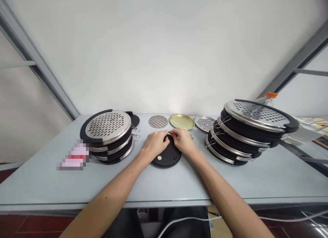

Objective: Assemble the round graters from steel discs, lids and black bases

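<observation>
A round black disc (167, 156) lies flat on the grey table (164, 183) in front of me. My left hand (154, 143) rests on its far left edge with the fingers curled. My right hand (183, 141) sits on its far right edge, fingers pinched towards the left hand. Between the fingertips of both hands runs a thin metal wire piece (171, 132), which both hands grip. What lies under the palms is hidden.
A stack of black-rimmed perforated metal discs (109, 135) stands at the left, and a taller leaning stack (249, 132) at the right. Behind my hands lie a small perforated disc (158, 121), a gold lid (181, 122) and a steel mesh disc (204, 123). An orange-capped bottle (268, 98) stands at the far right.
</observation>
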A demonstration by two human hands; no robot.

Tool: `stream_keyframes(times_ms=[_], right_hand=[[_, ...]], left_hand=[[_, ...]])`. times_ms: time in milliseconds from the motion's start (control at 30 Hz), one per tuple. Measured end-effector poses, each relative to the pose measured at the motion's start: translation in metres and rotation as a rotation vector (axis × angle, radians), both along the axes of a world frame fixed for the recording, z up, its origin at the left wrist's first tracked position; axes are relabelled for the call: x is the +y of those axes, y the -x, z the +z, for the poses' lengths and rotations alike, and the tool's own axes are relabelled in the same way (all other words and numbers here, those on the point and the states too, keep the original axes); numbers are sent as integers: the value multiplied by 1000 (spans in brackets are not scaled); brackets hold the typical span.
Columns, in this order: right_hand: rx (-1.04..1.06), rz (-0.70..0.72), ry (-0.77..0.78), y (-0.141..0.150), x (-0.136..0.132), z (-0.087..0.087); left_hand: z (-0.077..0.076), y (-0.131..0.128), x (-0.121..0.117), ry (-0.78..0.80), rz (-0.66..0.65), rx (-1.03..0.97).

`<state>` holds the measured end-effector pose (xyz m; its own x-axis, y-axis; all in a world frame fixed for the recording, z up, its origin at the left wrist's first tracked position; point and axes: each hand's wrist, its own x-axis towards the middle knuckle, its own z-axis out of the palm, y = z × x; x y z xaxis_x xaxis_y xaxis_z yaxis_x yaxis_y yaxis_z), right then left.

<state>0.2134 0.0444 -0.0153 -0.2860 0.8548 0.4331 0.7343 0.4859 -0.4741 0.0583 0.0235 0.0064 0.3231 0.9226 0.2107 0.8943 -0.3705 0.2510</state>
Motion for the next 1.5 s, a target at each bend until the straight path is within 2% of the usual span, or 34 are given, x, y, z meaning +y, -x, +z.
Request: stream_keyframes(times_ms=[367, 800, 1033, 1267, 1500], right_hand=[[77, 29, 17, -4, 3, 5], [148, 23, -55, -3, 7, -4], [188, 16, -6, -6, 12, -8], [137, 48, -4, -7, 14, -12], [104, 74, 36, -6, 15, -17]], left_hand=[[0, 4, 0, -4, -28, -56], [-4, 12, 3, -70, -37, -56], [-6, 19, 7, -68, -44, -57], [-7, 21, 10, -61, -35, -69], [-9, 22, 11, -57, -87, -88]])
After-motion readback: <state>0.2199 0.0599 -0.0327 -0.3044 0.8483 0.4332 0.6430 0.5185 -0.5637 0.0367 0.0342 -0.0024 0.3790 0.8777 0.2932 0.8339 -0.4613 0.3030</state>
